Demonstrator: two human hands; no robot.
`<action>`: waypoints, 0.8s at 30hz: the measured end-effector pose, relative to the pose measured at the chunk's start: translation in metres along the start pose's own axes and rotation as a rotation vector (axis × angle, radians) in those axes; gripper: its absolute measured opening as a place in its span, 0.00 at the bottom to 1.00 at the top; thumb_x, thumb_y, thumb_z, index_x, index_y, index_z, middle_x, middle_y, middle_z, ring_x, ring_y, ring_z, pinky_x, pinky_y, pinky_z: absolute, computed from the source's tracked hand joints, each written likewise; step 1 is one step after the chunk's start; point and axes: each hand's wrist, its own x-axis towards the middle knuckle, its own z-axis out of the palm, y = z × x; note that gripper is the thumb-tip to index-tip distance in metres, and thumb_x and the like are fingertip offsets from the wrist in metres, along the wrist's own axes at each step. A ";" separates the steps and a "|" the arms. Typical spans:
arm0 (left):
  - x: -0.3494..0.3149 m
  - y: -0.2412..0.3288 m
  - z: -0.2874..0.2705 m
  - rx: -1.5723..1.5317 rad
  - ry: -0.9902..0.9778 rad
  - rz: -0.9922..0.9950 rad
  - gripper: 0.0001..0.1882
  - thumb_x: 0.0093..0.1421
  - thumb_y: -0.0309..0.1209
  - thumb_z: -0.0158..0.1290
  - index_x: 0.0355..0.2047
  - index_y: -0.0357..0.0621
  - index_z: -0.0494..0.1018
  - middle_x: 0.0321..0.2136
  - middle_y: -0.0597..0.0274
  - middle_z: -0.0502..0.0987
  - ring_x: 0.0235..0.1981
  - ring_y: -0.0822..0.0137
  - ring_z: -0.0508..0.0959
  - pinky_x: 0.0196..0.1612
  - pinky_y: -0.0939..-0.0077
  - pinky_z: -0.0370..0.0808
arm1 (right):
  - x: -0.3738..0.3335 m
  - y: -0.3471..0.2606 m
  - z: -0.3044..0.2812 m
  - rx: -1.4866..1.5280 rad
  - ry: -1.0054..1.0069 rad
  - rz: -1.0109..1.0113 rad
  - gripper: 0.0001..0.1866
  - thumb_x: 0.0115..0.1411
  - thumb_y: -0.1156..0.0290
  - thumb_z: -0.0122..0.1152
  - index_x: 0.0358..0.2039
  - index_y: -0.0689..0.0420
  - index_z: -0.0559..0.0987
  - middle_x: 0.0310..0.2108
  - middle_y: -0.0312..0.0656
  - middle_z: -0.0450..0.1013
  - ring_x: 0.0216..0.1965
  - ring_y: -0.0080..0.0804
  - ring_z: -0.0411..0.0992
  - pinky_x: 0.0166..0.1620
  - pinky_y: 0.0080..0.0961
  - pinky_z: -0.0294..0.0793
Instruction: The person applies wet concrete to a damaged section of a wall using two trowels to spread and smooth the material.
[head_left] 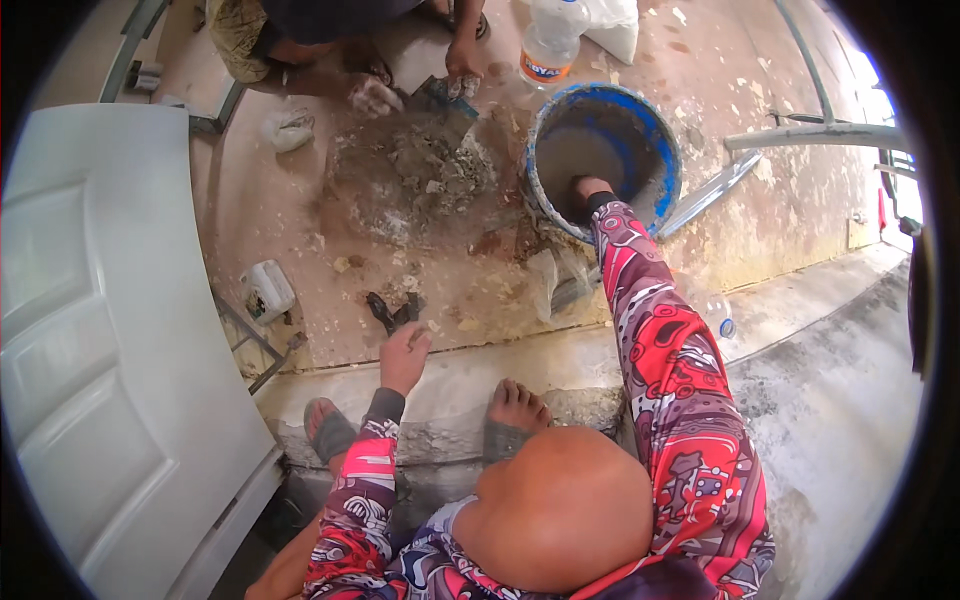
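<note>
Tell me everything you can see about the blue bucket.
The bucket is round, open-topped and apparently plastic, its blue inner wall smeared grey. Murky grey-brown material lies inside. It stands upright on the stained floor, right of the grey pile. The person's right hand reaches in over the near rim; whether the sleeve touches the rim is unclear.
</note>
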 end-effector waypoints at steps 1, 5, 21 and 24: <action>-0.002 -0.011 -0.023 0.108 0.049 -0.011 0.16 0.57 0.32 0.57 0.44 0.39 0.78 0.33 0.49 0.81 0.30 0.62 0.82 0.37 0.72 0.76 | 0.015 -0.066 0.004 0.078 -0.167 -0.031 0.18 0.60 0.65 0.54 0.48 0.57 0.81 0.52 0.52 0.75 0.53 0.48 0.74 0.55 0.40 0.73; 0.022 -0.026 -0.022 0.141 0.047 0.041 0.15 0.57 0.31 0.57 0.43 0.38 0.78 0.32 0.50 0.81 0.31 0.62 0.82 0.37 0.70 0.77 | 0.002 -0.084 -0.012 0.091 -0.360 0.031 0.20 0.56 0.62 0.59 0.47 0.56 0.82 0.52 0.50 0.76 0.52 0.48 0.75 0.54 0.38 0.73; 0.061 0.066 -0.007 0.113 0.029 0.204 0.09 0.61 0.33 0.56 0.31 0.39 0.76 0.21 0.61 0.76 0.22 0.72 0.75 0.25 0.71 0.71 | -0.019 -0.108 -0.164 0.298 -0.110 -0.124 0.18 0.62 0.60 0.54 0.41 0.59 0.83 0.40 0.50 0.79 0.41 0.48 0.78 0.45 0.39 0.76; 0.090 0.168 0.017 -0.316 -0.105 0.212 0.11 0.65 0.33 0.53 0.28 0.39 0.74 0.20 0.63 0.75 0.18 0.74 0.72 0.23 0.74 0.70 | -0.056 -0.132 -0.224 0.781 -0.177 -0.145 0.17 0.64 0.60 0.55 0.39 0.63 0.82 0.31 0.47 0.80 0.33 0.43 0.79 0.38 0.35 0.78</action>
